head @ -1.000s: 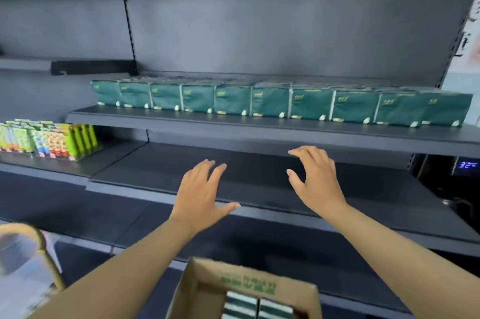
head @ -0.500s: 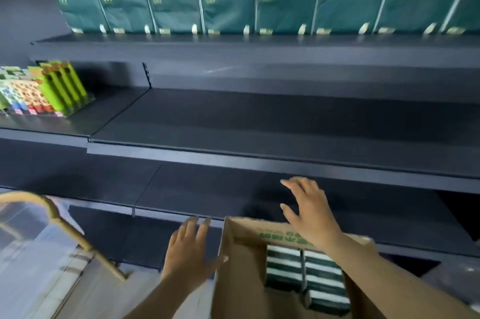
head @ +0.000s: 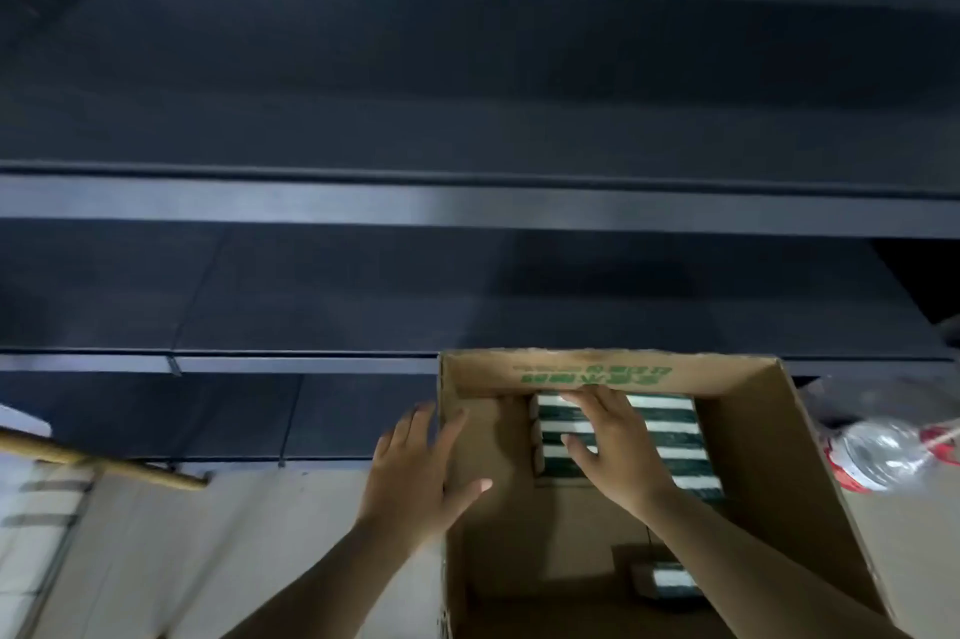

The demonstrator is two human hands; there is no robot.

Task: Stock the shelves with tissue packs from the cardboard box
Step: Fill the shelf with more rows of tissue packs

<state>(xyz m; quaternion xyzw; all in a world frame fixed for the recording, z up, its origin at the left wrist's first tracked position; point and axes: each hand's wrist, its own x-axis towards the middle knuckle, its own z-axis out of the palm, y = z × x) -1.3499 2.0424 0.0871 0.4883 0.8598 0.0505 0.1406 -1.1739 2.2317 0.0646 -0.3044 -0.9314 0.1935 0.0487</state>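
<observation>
Forearms ran up from the bottom edge, and your left hand (head: 415, 477) hovered at the near-left wall of the cardboard box (head: 769, 435), fingers spread and holding nothing. Your right hand (head: 608, 446) lay inside the box over the stacked tissue packs (head: 670, 435), its fingers loosely apart and flat on their tops, not yet closed round any. Those packs sat against the far wall of the box; one more pack (head: 665, 582) lay apart near your right forearm. I would judge them light, soft and a little slick in their film, so you should take each by its two long sides. How deep the stack went was hidden. A blurred plastic bottle (head: 878, 451) lay right of the box. Beyond, the dark shelves (head: 467, 207) stood bare where visible.
</observation>
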